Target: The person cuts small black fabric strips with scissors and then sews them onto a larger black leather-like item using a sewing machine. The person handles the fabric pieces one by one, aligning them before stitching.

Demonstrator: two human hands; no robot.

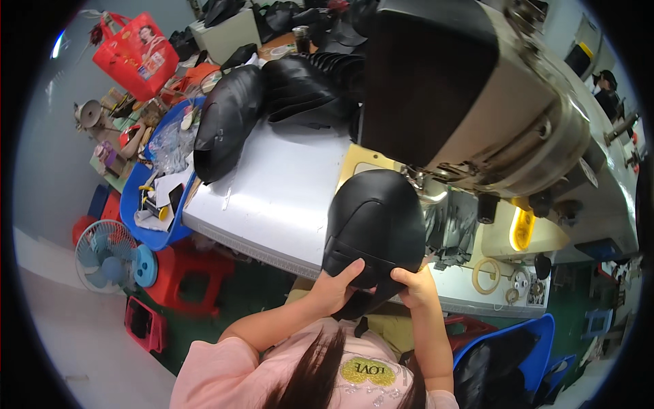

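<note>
Black shoe upper [375, 221] sits at the sewing machine [436, 82], its near edge pinched by my left hand [336, 286] and right hand [417, 285]; I'd best support both sides evenly, avoiding creases.

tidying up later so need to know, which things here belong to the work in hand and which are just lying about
Likely in the work:
black curved piece, in both the left hand and right hand
sewing machine
stacked black pieces

Apparently just lying about:
red bag
blue fan
red stool
</note>
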